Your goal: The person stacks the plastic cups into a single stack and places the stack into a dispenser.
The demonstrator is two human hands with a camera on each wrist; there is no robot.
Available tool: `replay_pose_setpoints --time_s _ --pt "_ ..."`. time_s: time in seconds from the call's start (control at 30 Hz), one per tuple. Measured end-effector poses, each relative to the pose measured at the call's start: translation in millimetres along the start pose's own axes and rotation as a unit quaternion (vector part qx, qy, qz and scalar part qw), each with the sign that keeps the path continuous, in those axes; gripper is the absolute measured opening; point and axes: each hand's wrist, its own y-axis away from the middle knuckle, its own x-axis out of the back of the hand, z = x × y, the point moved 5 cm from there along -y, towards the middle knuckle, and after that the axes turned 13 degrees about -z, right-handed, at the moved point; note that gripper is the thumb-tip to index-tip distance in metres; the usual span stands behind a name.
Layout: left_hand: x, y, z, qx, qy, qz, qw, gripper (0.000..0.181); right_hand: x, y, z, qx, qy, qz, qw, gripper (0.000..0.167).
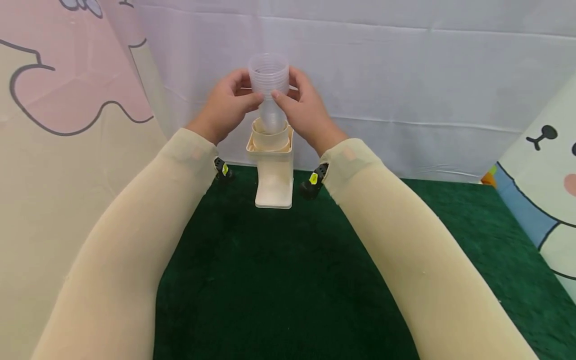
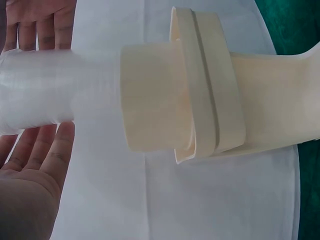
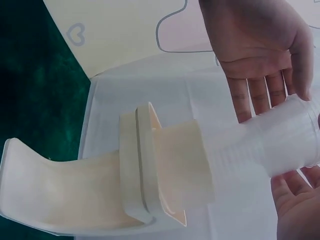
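Observation:
A tall stack of clear plastic cups [image 1: 269,80] stands upright, its lower end inside the round collar of a cream cup dispenser [image 1: 274,175]. My left hand [image 1: 231,102] holds the stack from the left, thumb at the front and fingers behind. From the right, my right hand [image 1: 308,107] grips the same stack, its thumb also at the front. In the left wrist view the cups [image 2: 40,90] lie between both hands, above the collar [image 2: 155,97]. The right wrist view shows the stack's narrow end [image 3: 232,157] entering the collar; its tip is hidden there.
The dispenser stands on a dark green cloth [image 1: 288,280], close to a white cloth backdrop [image 1: 405,90]. Cartoon-printed panels [image 1: 76,100] flank the space on the left and right. Black wrist cameras [image 1: 315,182] hang under both sleeves beside the dispenser.

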Motion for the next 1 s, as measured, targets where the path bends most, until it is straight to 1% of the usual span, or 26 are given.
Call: replay_pose_setpoints --time_s 0.13,0.23,0.3,0.4,0.53,0.7,0.9,1.0 --pt "-4.9 2.2 -1.5 0.009 -0.020 0.001 0.9998 0.054 -1 -0.3 8 -0.006 -0.001 0.000 1.0000 0.064" --pt "-8.4 3.3 -7.6 0.030 -0.047 -0.007 0.9985 0.054 -3 0.7 18 -0.013 -0.002 0.001 0.9999 0.064" --pt "-9.5 3.2 -13.4 0.039 -0.055 -0.012 0.9976 0.055 -5 2.2 24 -0.013 -0.003 0.001 0.9999 0.063" --pt "-10.4 1.9 -22.4 0.039 -0.060 -0.016 0.9973 0.055 -8 4.5 31 -0.010 -0.002 0.000 0.9999 0.063" --pt "-12.5 1.9 -31.1 0.039 -0.062 -0.012 0.9972 0.055 -11 7.1 36 -0.012 0.012 0.003 0.9999 0.063" --pt "-16.6 4.3 -37.9 0.044 -0.071 -0.007 0.9965 0.054 -13 9.6 43 -0.019 0.027 0.006 0.9994 0.063" --pt "-16.8 5.4 -43.2 0.027 -0.073 -0.003 0.9969 0.055 -15 8.9 50 -0.037 0.050 0.000 0.9981 0.065" --pt "-18.3 4.1 -46.2 0.032 -0.090 -0.005 0.9954 0.058 -14 9.8 52 -0.050 0.057 -0.004 0.9971 0.065"
